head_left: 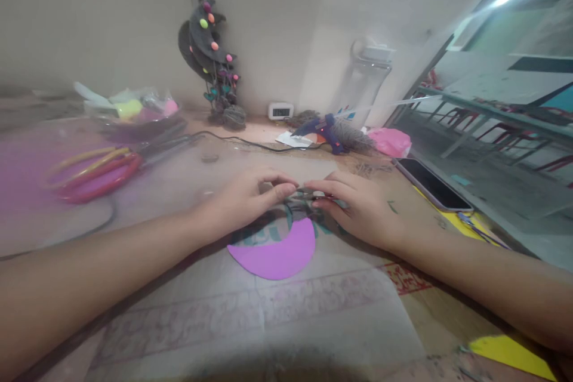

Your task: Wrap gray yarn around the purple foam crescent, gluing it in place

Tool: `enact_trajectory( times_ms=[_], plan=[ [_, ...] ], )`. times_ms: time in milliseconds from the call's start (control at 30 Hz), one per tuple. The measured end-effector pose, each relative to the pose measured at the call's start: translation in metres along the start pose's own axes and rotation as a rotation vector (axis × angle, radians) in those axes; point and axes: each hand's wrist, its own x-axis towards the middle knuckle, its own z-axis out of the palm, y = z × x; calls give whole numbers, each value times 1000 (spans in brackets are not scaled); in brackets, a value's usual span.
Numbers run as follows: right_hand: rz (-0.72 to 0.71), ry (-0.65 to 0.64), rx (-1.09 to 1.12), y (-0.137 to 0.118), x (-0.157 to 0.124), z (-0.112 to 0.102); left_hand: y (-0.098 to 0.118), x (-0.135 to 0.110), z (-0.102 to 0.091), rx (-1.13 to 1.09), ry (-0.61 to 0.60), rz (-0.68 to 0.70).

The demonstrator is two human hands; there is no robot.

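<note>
A flat purple crescent (280, 256) lies in front of me on a translucent sheet. Dark grey yarn (301, 211) is wrapped about its upper right end, and a thin dark strand curves beside it. My left hand (253, 194) is closed in a pinch just above that end, by the strand; what lies between its fingertips is too blurred to tell. Facing it, my right hand (358, 203) is closed too, fingertips almost meeting the left ones. Something small with a reddish edge shows at its fingers, but I cannot make out what it is.
Scissors (101, 176) lie at left, below a clear bag (134, 107). Behind my hands are a decorated dark crescent (210, 42), a small clock (280, 111), a blue glue gun (320, 128) and a clear bottle (364, 80). A phone (434, 184) rests at the table's right edge.
</note>
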Motion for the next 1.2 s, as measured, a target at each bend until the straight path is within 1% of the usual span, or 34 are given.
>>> enact_trajectory(
  times_ms=[67,133,200,333,400,433,467,533,567,633,700,800,933,1000,1200],
  plan=[
    [-21,4,-17,-1,1,1,1,0,0,41,3,26],
    [-32,1,-26,-1,1,2,3,0,0,67,1,9],
    [-22,-8,-23,0,2,2,5,-1,1,63,-2,-38],
    [23,11,60,0,0,-2,4,0,1,1,20,-191],
    [-24,16,134,-2,0,-6,0,2,1,29,1,-213],
    [-78,9,168,-3,0,-8,-3,3,1,46,-38,-182],
    [-143,-9,196,-4,0,-9,-6,4,1,72,-65,-113],
    [-272,-70,240,-7,1,-11,-11,5,2,144,-92,9],
    [-325,-105,259,-9,2,-11,-13,5,3,173,-103,42],
    [-390,-172,301,-11,2,-10,-14,5,4,212,-111,77],
    [-407,-215,335,-11,2,-9,-13,4,4,221,-106,85],
    [-373,-230,338,-11,0,-8,-10,3,4,148,-92,51],
    [-359,-209,315,-12,0,-8,-8,2,3,-88,-153,-135],
    [-362,-199,311,-12,1,-8,-7,1,3,-164,-169,-197],
    [-364,-218,299,-11,1,-7,-4,-1,4,-208,-135,-212]
  ],
)
